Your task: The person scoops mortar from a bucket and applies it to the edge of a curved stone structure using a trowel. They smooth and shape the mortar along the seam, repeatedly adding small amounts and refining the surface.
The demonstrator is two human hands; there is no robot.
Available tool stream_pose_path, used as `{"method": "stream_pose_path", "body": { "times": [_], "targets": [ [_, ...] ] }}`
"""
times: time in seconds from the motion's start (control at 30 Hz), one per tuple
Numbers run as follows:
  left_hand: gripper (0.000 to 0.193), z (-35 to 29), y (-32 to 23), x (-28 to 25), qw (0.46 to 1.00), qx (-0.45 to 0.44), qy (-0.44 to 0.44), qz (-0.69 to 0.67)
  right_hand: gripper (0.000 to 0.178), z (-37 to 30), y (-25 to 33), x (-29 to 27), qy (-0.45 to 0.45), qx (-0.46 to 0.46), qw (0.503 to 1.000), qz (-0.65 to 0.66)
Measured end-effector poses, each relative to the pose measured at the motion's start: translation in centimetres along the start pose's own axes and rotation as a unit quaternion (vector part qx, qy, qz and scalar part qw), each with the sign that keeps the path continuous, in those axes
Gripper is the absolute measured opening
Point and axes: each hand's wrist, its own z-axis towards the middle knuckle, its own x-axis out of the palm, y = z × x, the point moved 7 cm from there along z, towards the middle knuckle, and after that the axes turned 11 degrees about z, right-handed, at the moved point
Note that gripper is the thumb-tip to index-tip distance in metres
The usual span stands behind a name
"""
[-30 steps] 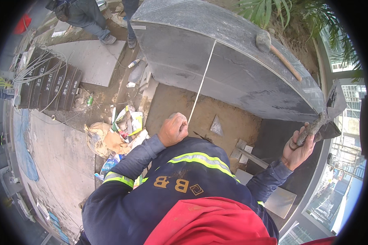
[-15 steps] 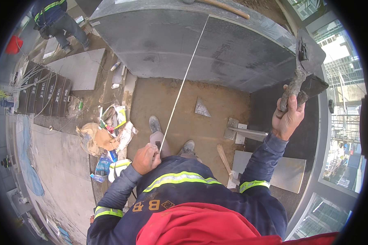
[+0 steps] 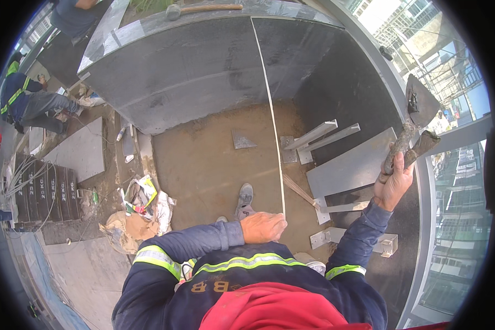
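Note:
My left hand (image 3: 263, 227) is closed in front of my waist, gripping the near end of a thin white string (image 3: 270, 104). Stretched straight, the string runs to the top edge of the dark grey panel wall (image 3: 198, 66). Out to the right, my right hand (image 3: 393, 184) is wrapped round the cement-crusted handle of a trowel (image 3: 423, 102), its pointed blade up. A second tool with a dark, dirty end (image 3: 425, 143) is in the same grip; its kind is unclear.
A mallet (image 3: 206, 9) lies on the wall's top ledge. White-grey metal brackets (image 3: 319, 135), a grey slab (image 3: 349, 165) and a straw brush (image 3: 298, 190) are at right. Crumpled bags (image 3: 135, 217) and stacked dark weights (image 3: 44, 192) are at left. A co-worker (image 3: 33, 102) crouches far left.
My left hand has moved right across my body with the string, which now slants the other way. The view has turned; my right hand still holds the trowel. More of the brackets shows.

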Motion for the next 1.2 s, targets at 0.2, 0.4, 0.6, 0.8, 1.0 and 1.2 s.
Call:
{"method": "stream_pose_path", "body": {
  "times": [0.2, 0.4, 0.6, 0.8, 1.0, 1.2],
  "targets": [
    [0.020, 3.3, -9.9, 8.4, 0.993, 0.063, 0.024, -0.093, 0.045, -9.8, 10.9, -9.8, -0.075, -0.017, 0.996, -0.053],
    [0.022, 3.7, -19.6, 16.0, 0.955, 0.174, 0.165, -0.176, 0.048, -17.6, 19.5, -17.9, -0.183, -0.083, 0.973, -0.116],
    [0.025, 3.4, -28.2, 23.2, 0.916, 0.236, 0.213, -0.245, 0.047, -22.9, 24.3, -26.4, -0.227, -0.112, 0.958, -0.134],
    [0.025, 5.8, -36.2, 31.3, 0.890, 0.287, 0.221, -0.277, 0.046, -28.1, 28.7, -36.1, -0.294, -0.089, 0.935, -0.179],
    [0.027, 5.2, -46.6, 35.8, 0.839, 0.384, 0.238, -0.304, 0.049, -34.9, 33.5, -42.9, -0.380, -0.111, 0.890, -0.228],
    [0.022, 6.9, -46.1, 43.0, 0.847, 0.168, 0.430, -0.262, 0.061, -42.0, 36.6, -47.7, -0.427, -0.069, 0.857, -0.280]
  ]
}}
